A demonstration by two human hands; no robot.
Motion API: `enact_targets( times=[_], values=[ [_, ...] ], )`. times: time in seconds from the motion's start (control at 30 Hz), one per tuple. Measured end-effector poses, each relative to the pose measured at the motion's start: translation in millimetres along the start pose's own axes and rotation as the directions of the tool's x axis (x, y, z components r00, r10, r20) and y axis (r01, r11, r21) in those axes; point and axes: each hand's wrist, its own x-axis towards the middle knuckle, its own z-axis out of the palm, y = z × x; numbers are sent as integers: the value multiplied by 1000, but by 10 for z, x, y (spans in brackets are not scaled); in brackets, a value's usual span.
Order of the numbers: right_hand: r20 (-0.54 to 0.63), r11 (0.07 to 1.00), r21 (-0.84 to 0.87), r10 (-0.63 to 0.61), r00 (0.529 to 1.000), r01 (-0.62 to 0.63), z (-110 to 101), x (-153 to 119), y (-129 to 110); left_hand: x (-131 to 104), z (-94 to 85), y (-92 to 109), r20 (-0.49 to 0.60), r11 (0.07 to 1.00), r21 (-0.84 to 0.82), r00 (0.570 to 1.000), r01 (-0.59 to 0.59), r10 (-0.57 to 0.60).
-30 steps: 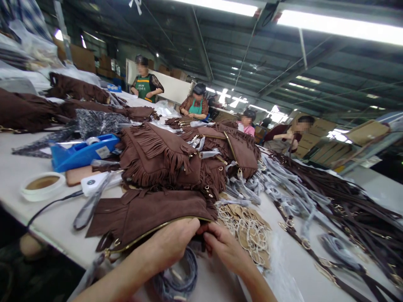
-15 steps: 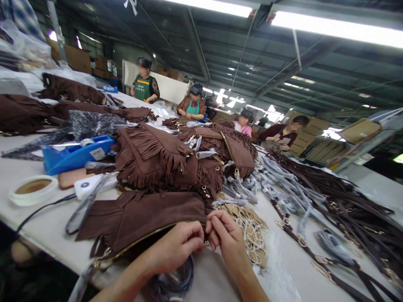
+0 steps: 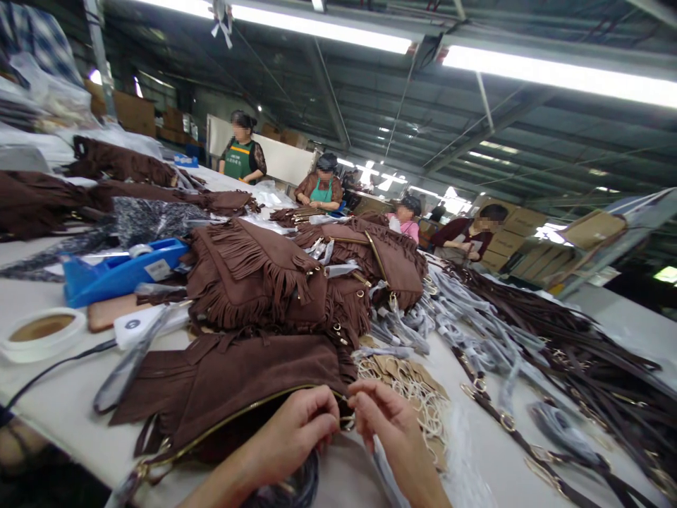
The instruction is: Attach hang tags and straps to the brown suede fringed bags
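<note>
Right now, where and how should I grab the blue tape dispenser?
I'd come straight down on the blue tape dispenser, pinching the left half across its long sides: the body is long and narrow, stands upright, and its right end sits against a brown fringed bag.

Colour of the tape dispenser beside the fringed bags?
Blue, with a whitish label on its side; the tape dispenser shows best in the head view.

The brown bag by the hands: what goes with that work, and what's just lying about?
In the work now:
dark brown, suede-looking bag with a gold zip
left hand, at its open edge
right hand, beside that edge

Seemingly just lying about:
blue plastic tape dispenser
round white tape roll
tan card tags, though possibly for later
</note>
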Motion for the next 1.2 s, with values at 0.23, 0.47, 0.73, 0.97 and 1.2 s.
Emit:
enact_targets(
  times=[0.23,0.47,0.73,0.97,1.2],
  values=[
    [32,998,-67,-14,999,16,155,-36,58,-5,14,9,21,998,57,1000,5,-6],
    [-91,981,196,22,996,-4,138,-45,107,-64,31,61,-57,999,14,998,33,-32],
    [9,984,140,110,994,-110,72,-69,137,-11,43,-17,-149,994,-104,988,34,-50],
    [44,989,97,112,993,-116,98,-75,90,0,43,-44,-211,983,-183,975,32,-71],
    [107,995,47,77,991,-82,87,-95,136,25,33,-22,-262,972,-234,960,30,-93]
  ],
)
